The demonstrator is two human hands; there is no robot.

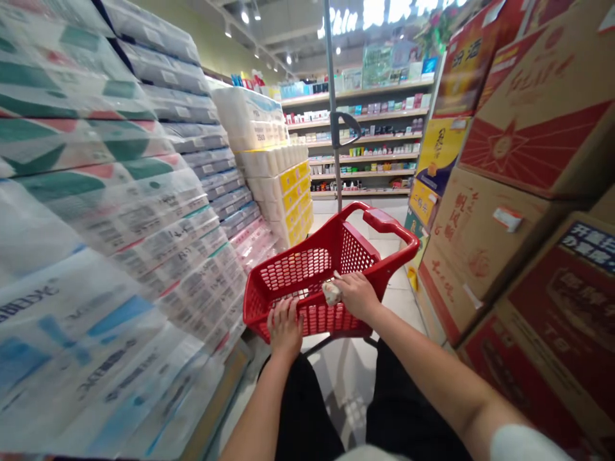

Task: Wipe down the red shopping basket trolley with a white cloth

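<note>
A red plastic shopping cart (314, 314) with a perforated basket stands sideways in front of me, its handle (391, 224) at the upper right. My left hand (285, 322) lies over the basket's near rim, fingers curled round it. Further right on the same rim, my right hand (356, 293) is closed on a small crumpled whitish thing (331, 292), perhaps a tissue. Its exact kind is hard to make out. The part of the basket floor that shows holds nothing I can make out.
Tall stacks of wrapped tissue packs (144, 218) line the left side. Cardboard cartons (485, 221) are piled on the right. A grey metal pole (332, 96) rises behind the cart. Beyond it, shelves (365, 157) carry many small goods. Tiled floor (394, 250) shows between.
</note>
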